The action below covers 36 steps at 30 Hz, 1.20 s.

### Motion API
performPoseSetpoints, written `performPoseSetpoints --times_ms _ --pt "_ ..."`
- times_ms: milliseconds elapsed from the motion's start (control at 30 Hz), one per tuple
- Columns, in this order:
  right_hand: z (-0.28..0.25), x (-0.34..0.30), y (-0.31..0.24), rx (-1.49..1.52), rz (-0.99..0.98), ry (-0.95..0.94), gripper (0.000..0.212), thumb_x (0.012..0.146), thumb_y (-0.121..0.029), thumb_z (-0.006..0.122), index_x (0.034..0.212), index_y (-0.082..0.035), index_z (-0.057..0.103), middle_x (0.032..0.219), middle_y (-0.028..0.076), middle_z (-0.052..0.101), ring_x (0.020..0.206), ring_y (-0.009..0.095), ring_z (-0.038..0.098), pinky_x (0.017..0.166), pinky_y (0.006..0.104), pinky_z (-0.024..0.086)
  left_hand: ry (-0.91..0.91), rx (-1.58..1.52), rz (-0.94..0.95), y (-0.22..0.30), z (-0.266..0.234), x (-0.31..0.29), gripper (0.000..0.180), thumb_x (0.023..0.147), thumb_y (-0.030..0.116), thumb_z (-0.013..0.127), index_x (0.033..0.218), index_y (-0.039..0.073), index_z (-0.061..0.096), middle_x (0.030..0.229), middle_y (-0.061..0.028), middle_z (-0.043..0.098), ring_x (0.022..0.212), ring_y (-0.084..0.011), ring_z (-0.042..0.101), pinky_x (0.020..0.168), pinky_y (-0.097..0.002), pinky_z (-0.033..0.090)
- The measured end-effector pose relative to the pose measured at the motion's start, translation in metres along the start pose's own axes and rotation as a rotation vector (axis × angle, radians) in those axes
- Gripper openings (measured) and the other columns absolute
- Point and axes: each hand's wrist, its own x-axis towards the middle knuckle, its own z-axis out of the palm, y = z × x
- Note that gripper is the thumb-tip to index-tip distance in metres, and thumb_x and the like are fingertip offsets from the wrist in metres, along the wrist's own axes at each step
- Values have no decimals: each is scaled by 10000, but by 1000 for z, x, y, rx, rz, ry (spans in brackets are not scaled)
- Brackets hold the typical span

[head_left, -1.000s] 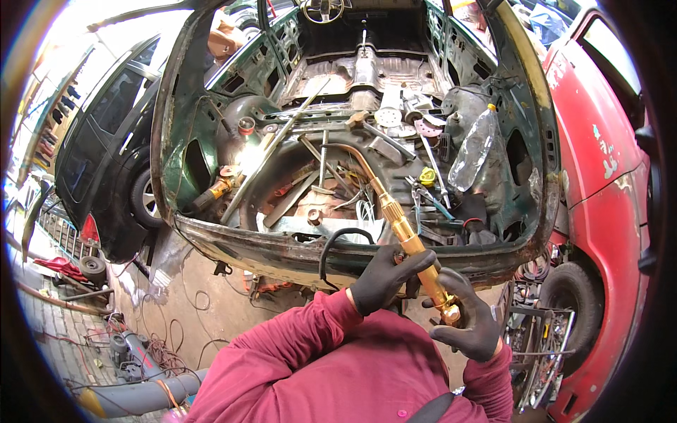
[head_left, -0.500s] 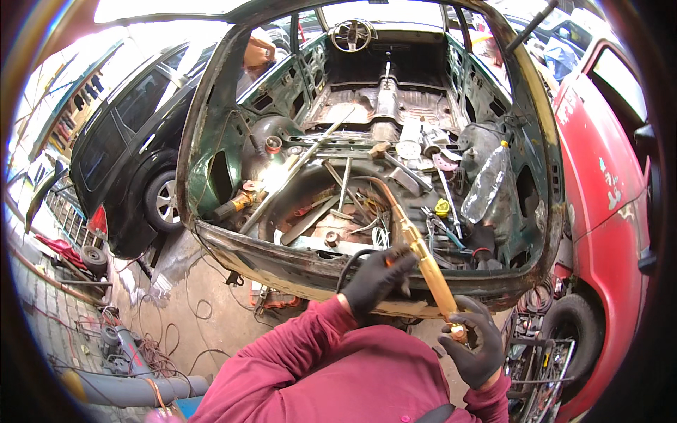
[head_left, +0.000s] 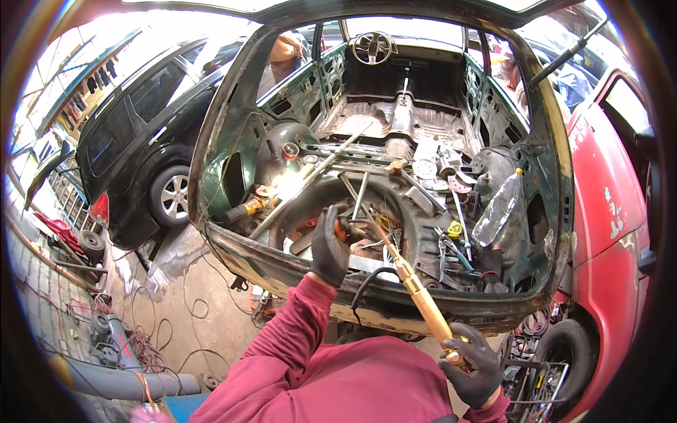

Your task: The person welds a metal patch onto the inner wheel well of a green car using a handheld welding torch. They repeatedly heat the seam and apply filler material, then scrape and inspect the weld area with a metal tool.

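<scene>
A brass gas torch (head_left: 424, 302) slants across the middle, its thin copper neck reaching over the rear edge of a stripped car body. My right hand (head_left: 474, 366), in a black glove, is closed around the valve end of its handle. My left hand (head_left: 330, 248), also gloved in black, is raised over the spare-wheel well (head_left: 392, 194), a little left of the torch's tip. Its fingers are curled around a small orange object (head_left: 340, 230), mostly hidden, so its kind is unclear. No flame shows at the tip.
In the car's rear lie an angle grinder (head_left: 247, 209), a long metal bar (head_left: 310, 180), a plastic bottle (head_left: 498, 209) and pliers (head_left: 444, 250). A black car (head_left: 141, 141) stands left, a red one (head_left: 610, 211) right. Cables (head_left: 159, 331) and a grey cylinder (head_left: 127, 382) lie on the floor.
My left hand has left the torch's body and moved forward and left with the orange object. The torch has shifted slightly in my right hand's grip, and the view has tilted a little.
</scene>
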Motion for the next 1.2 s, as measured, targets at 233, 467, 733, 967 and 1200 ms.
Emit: performPoseSetpoints --times_ms 233,467,733,967,1200 --pt "-1 20 -20 -107 -105 -120 471 827 19 857 1289 -33 776 1435 234 680 1287 376 699 1001 417 587 32 0 -223 17 29 33 602 1129 622 538 1288 56 666 846 14 582 733 -160 586 750 -378 570" --pt "-2 8 -5 205 147 -28 439 881 67 844 1294 -13 718 1517 215 594 1337 310 654 1049 385 591 -117 109 -274 5 -4 36 550 1190 523 443 1339 36 653 903 -12 614 839 -180 614 811 -400 578" --pt "2 20 10 209 182 37 448 848 35 884 1264 37 717 1511 273 560 1120 288 771 926 389 682 -284 -59 -340 -4 -9 23 478 1204 483 430 1266 55 632 903 -61 633 826 -240 654 821 -451 608" --pt "1 31 16 184 203 2 441 887 -50 904 1286 35 736 1518 270 561 1098 310 783 931 398 689 -191 -133 -460 -10 2 21 514 1164 560 492 1157 92 705 1006 -90 718 942 -296 726 859 -503 615" --pt "-1 43 17 212 244 -3 439 902 -63 893 1300 33 735 1528 269 557 1107 312 782 949 399 681 -309 -221 -498 -25 -11 33 425 1172 530 496 1162 136 655 949 -68 682 899 -269 701 891 -533 608"
